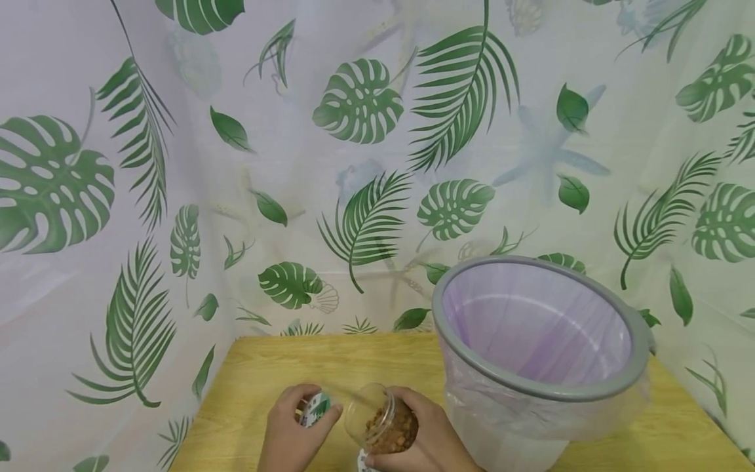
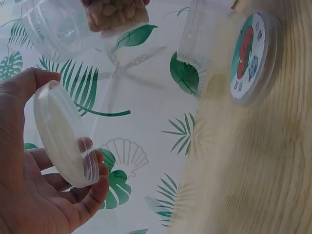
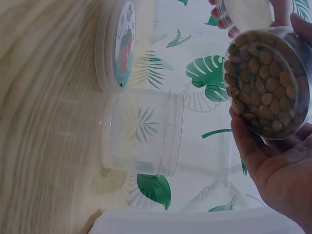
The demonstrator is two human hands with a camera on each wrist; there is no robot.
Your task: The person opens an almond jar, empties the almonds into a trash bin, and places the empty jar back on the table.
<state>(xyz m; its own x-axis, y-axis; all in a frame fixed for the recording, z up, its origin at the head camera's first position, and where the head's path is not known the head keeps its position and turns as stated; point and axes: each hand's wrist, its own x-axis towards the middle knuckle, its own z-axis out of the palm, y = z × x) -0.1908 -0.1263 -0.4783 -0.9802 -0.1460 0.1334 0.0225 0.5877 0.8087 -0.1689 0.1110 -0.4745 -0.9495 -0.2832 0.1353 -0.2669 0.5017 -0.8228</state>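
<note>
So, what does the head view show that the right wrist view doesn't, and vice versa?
Head only: the grey bin rim and purple liner, plus the printed face of the lid in the left hand.
Right wrist only: the red picture on the other lid, resting on the table.
Both: left hand, right hand, jar of nuts, table.

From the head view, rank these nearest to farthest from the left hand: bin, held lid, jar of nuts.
1. Held lid, in the left hand
2. Jar of nuts, right of it, in the right hand
3. Bin, farthest right
</note>
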